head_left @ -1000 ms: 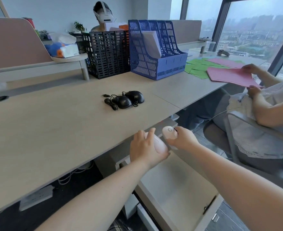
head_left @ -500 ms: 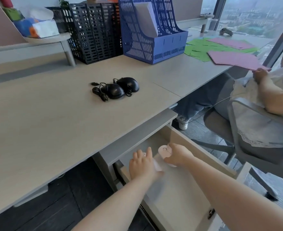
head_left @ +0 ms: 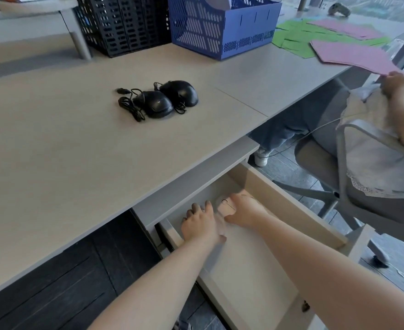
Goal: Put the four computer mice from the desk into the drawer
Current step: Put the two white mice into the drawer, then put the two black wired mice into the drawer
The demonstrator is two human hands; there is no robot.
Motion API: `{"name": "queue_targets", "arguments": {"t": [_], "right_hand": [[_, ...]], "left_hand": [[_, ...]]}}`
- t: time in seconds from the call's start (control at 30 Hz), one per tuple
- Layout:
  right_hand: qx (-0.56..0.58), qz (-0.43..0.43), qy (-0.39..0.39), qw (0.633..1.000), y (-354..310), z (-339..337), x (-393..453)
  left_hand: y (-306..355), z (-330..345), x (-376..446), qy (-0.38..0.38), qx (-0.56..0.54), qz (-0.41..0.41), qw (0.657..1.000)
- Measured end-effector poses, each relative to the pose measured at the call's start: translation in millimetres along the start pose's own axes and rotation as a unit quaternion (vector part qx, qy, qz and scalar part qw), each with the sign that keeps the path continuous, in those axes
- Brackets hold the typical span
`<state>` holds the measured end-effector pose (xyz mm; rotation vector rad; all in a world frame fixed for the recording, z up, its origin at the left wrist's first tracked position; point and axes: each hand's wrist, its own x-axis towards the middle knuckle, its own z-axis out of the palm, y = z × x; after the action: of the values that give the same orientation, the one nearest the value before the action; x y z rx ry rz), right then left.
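Two black wired mice lie side by side on the desk: the nearer one (head_left: 155,104) with its coiled cable, the farther one (head_left: 180,91) behind it. Both my hands reach deep into the open drawer (head_left: 289,194) under the desk. My right hand (head_left: 242,211) holds a pale pink mouse (head_left: 226,207) low at the drawer's back. My left hand (head_left: 199,225) covers a second pale mouse, of which only a blurred edge (head_left: 220,225) shows.
A blue file holder (head_left: 222,27) and black file baskets (head_left: 124,22) stand at the desk's back. Green and pink paper sheets (head_left: 348,53) lie at the right. A seated person on a grey chair (head_left: 353,163) is close to the drawer's right side.
Both hands carried the pale mice down from desk-edge height into the drawer and pushed further toward its back. The view tilted downward.
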<state>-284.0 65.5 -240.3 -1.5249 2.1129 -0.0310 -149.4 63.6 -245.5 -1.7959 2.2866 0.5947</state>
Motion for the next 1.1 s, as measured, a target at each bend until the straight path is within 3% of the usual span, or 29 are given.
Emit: {"name": "queue_targets", "arguments": {"t": [0.37,0.57,0.77,0.83,0.97,1.1], "right_hand": [[0.000,-0.013,0.011,1.000,6.0,1.9,-7.9],[-0.002,0.006,-0.001,1.000,5.1,-22.1,-19.9],[-0.049,-0.022,0.001,0.999,-15.4,-43.7,-42.0],[-0.038,-0.043,0.044,0.997,-22.3,-52.4,-51.4],[0.051,-0.069,0.236,0.968,-41.6,-77.3,-76.4],[0.109,-0.103,0.317,0.936,-65.9,-95.8,-87.8]], "left_hand": [[2.3,-5.4,-7.9,-0.048,-0.026,-0.007,0.998],[1.9,-32.0,-23.6,0.014,-0.018,0.074,0.997],[1.5,-74.5,-47.2,0.049,-0.011,0.091,0.995],[1.4,-86.0,-58.9,0.065,-0.014,0.100,0.993],[-0.2,-114.4,-81.8,0.136,-0.075,0.121,0.980],[-11.6,-145.0,-93.6,0.235,-0.138,0.136,0.952]]}}
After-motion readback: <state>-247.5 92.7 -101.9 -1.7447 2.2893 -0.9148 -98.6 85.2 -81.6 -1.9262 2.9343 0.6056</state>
